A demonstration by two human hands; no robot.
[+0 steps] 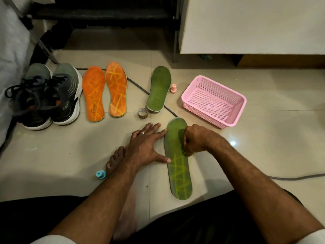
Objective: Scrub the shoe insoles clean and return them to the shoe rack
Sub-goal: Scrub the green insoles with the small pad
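Note:
A green insole (179, 175) with yellow-green stripes lies lengthwise on the floor tiles in front of me. My left hand (146, 147) lies flat with fingers spread beside the insole's left edge, thumb tip touching it. My right hand (195, 140) is closed in a fist over the insole's middle, gripping a small dark scrubbing item that is mostly hidden. A second green insole (159, 88) lies farther back. Two orange insoles (104, 91) lie side by side to its left.
A pair of dark sneakers (49, 95) stands at the left. A pink perforated basket (213, 101) sits at the right. A tape roll (142, 113), a small pink stopper (173, 88), a blue stopper (100, 174), a floor cable (146, 92) and my bare foot (114, 161) are nearby. A dark rack (105, 13) stands behind.

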